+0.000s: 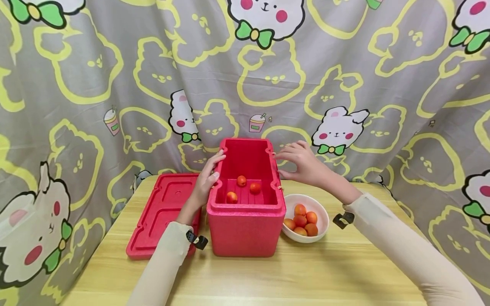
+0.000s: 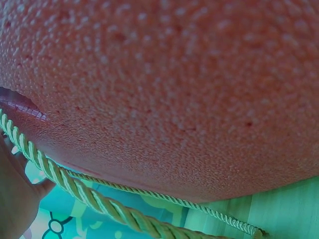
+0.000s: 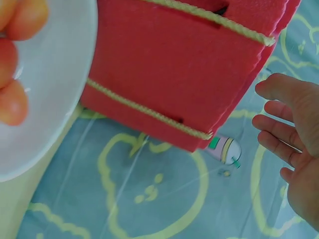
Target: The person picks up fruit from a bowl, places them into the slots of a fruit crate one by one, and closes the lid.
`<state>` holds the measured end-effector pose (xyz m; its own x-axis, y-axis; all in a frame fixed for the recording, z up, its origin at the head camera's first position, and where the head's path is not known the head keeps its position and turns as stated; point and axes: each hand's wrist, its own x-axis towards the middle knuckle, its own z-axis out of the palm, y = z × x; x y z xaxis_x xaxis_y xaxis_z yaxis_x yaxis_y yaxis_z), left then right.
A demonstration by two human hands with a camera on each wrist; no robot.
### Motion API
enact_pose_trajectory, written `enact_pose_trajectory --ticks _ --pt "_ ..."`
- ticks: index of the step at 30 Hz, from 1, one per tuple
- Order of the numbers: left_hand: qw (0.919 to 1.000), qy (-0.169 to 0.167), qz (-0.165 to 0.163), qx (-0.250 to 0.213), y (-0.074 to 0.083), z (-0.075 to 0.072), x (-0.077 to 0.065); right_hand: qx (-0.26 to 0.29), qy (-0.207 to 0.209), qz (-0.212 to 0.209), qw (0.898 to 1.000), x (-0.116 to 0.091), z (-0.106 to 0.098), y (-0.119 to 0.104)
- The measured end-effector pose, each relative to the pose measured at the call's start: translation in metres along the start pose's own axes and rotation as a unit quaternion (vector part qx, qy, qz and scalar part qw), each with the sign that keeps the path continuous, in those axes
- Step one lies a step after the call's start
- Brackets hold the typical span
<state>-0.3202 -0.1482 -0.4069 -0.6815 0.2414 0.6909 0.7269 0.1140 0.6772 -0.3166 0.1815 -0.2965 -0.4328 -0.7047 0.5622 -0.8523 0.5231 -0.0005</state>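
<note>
A deep red foam box (image 1: 245, 233) stands uncovered on the table, with three orange-red round fruits (image 1: 241, 181) on its floor. My left hand (image 1: 203, 183) rests against the box's left side, fingers along the upper edge. In the left wrist view, a twisted yellow rope (image 2: 109, 209) runs along the box wall. Beside the right rim, my right hand (image 1: 302, 163) hovers with its fingers loosely bent; the right wrist view shows nothing in it. Just right of the box, a white bowl (image 1: 324, 219) holds several similar fruits (image 1: 300, 221).
A red lid (image 1: 153, 231) lies flat left of the box, partly behind the left forearm. The wooden table (image 1: 245, 280) carries everything. A grey patterned curtain (image 1: 214, 85) hangs close behind the table and along both sides.
</note>
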Motion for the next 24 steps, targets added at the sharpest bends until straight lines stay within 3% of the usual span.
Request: enact_pose_trajectory --ticks 9,16,24 --pt "1.0000 -0.003 -0.005 -0.003 0.000 0.000 0.001 0.001 -0.022 0.043 0.999 -0.035 0.010 0.015" --pt "0.9999 -0.004 -0.013 -0.001 0.000 0.001 0.001 0.018 -0.031 0.039 0.999 -0.062 0.033 0.019" --pt "0.9999 -0.002 -0.009 -0.005 -0.001 0.000 0.001 0.041 -0.100 0.058 0.992 -0.084 0.049 0.014"
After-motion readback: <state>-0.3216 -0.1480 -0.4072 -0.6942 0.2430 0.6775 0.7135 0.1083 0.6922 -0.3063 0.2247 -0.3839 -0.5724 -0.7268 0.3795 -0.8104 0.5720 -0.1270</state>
